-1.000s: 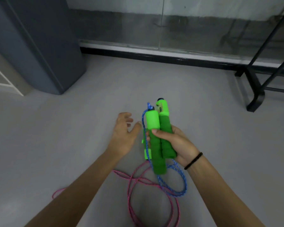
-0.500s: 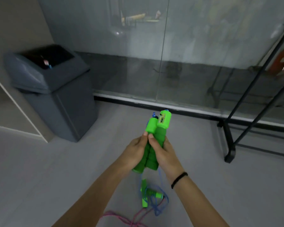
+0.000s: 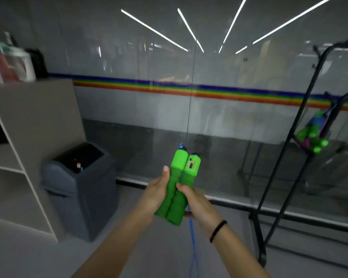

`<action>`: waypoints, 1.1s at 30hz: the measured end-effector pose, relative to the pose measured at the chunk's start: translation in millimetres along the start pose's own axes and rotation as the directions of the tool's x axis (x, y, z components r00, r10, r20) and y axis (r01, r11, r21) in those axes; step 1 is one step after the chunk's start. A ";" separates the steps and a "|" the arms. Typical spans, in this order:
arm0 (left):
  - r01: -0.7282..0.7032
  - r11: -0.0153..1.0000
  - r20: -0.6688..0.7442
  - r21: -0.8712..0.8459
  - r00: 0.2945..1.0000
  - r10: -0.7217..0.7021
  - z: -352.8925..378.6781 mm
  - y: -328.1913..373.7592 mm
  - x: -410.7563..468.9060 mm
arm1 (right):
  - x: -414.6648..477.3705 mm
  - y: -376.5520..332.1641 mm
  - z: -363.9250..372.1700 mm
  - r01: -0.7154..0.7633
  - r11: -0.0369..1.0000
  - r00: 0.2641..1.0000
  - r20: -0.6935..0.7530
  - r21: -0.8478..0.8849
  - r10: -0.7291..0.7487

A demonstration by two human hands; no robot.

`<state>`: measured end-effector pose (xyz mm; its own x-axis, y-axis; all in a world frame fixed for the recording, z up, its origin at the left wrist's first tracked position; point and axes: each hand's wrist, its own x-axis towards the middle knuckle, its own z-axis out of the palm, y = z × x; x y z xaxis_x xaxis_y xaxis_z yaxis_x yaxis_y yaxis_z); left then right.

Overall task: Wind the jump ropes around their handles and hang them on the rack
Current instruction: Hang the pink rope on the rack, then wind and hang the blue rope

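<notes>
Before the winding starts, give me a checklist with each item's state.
1. Green handles side by side: ok.
2. Left hand and right hand both gripping them: ok.
3. Blue rope hanging free below: ok.
4. Rope free of tangles along its length: cannot tell, it leaves the view.
5. Black rack at the right: ok.
6. Free hook beside the wound rope already there: cannot tell, blurred.

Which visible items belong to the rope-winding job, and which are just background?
Job: green handles, held together by left hand and right hand; blue rope; black rack; wound rope already on rack.

Background: grey bin; shelf unit.
</notes>
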<state>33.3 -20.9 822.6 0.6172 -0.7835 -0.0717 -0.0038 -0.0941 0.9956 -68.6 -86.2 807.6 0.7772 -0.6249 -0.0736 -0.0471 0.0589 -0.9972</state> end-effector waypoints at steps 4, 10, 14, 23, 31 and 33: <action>-0.041 0.996 0.315 -0.079 0.947 0.064 -10.1 74.4 -30.7 | -18.9 -74.1 -0.1 0.065 0.987 0.998 0.032 -0.145 -0.061; -0.189 0.980 0.496 0.060 0.858 0.135 -21.6 129.4 -53.8 | -30.7 -134.7 -44.1 0.041 0.958 0.971 -0.214 -0.284 -0.106; -0.194 0.973 0.642 0.126 0.763 0.069 -33.2 144.3 -54.8 | -8.2 -134.5 -55.8 0.188 0.977 0.937 -0.280 -0.102 -0.209; -0.214 0.974 0.675 0.073 0.730 0.110 -62.2 165.9 -25.8 | -16.5 -60.8 -18.0 0.322 0.916 0.933 -0.243 0.241 -0.264; -0.573 0.661 0.525 0.485 0.795 0.304 -59.6 150.8 -0.3 | -55.3 -72.4 18.7 0.207 0.268 0.954 0.133 -0.941 -0.269; -0.669 0.246 0.611 0.701 0.742 0.275 -58.8 146.6 -0.5 | -67.9 -106.8 18.9 0.253 0.142 0.940 0.209 -0.957 -0.270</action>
<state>78.7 1.8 972.2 -0.0241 -0.9827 0.1835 -0.9656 0.0704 0.2502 -104.6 -35.4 919.4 0.8744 -0.4406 0.2031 -0.4101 -0.8950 -0.1756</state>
